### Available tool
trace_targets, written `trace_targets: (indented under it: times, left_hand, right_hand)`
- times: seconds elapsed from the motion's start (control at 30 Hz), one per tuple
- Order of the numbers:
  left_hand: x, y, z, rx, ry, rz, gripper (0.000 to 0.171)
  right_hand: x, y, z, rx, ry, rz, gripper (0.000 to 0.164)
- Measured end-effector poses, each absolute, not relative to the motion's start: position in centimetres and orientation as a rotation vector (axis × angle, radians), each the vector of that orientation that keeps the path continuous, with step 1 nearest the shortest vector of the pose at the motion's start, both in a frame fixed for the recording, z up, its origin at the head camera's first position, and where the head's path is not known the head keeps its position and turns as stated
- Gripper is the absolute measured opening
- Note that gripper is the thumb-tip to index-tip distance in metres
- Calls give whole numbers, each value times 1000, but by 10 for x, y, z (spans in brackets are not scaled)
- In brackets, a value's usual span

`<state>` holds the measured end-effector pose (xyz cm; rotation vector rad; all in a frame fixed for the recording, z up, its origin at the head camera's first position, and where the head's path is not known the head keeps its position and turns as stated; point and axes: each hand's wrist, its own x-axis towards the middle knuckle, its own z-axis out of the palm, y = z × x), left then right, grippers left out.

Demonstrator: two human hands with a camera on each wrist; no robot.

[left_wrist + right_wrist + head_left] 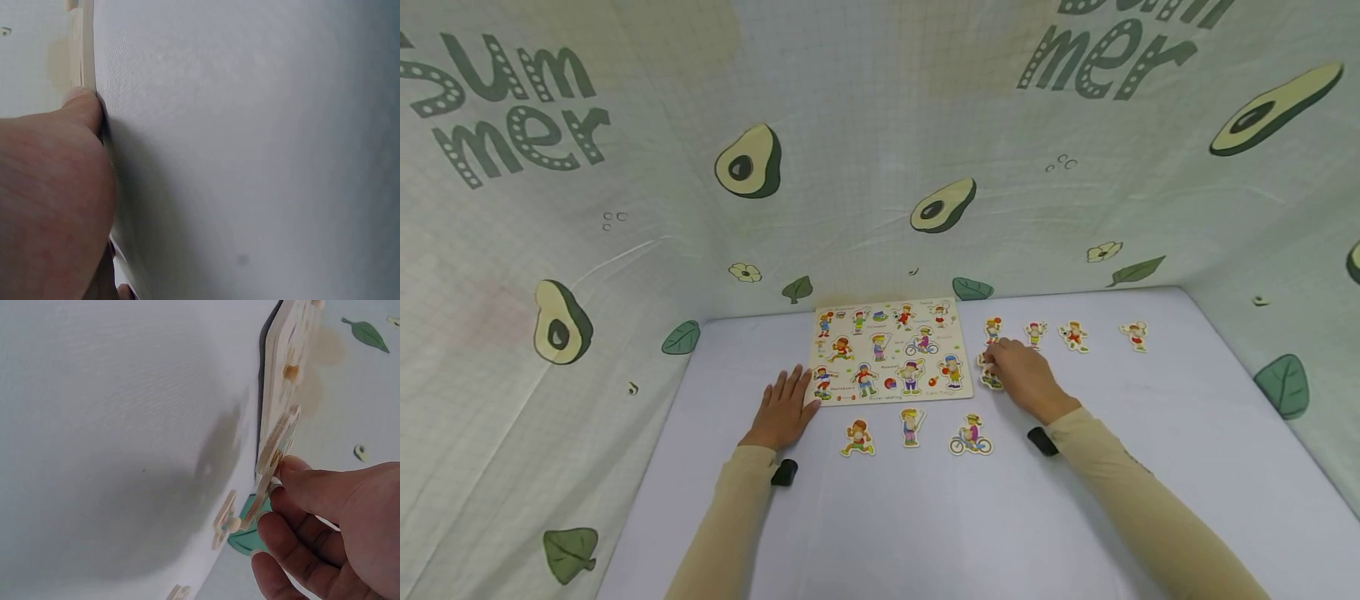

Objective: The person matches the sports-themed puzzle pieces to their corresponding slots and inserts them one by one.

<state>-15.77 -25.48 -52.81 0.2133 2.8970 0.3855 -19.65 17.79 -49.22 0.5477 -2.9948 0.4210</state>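
A wooden puzzle board [887, 310] with pictures of children at sports lies toward the back of the table. My left hand [782, 410] rests with fingers spread at its left edge; in the left wrist view the thumb [81, 109] touches the board's side. Right of the board, my right hand [1026, 375] pinches a puzzle piece [990, 377] between thumb and fingers. The right wrist view has this puzzle piece [270, 464] tilted and raised off the table, its picture mostly hidden. Several figure pieces sit along the board's bottom row, such as a batter [911, 377].
Three pieces lie in front of the board: a runner [857, 437], a bat holder [912, 427] and a cyclist [972, 435]. Several more lie at the back right, among them a red-shirted figure [1074, 336] and a racket player [1136, 336]. A printed cloth [850, 125] hangs behind.
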Motion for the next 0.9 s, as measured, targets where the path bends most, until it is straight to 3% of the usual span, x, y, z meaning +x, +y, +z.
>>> trace_targets:
  times: [0.47,0.9]
  left_hand:
    - [-158,-256,-529,211,2893,357,71]
    - [-160,-255,-528,193,2878,348,71]
  right_hand:
    - [-197,159,-478,618,-2954,442,16]
    - [-203,110,-460,755,-2872,433,13]
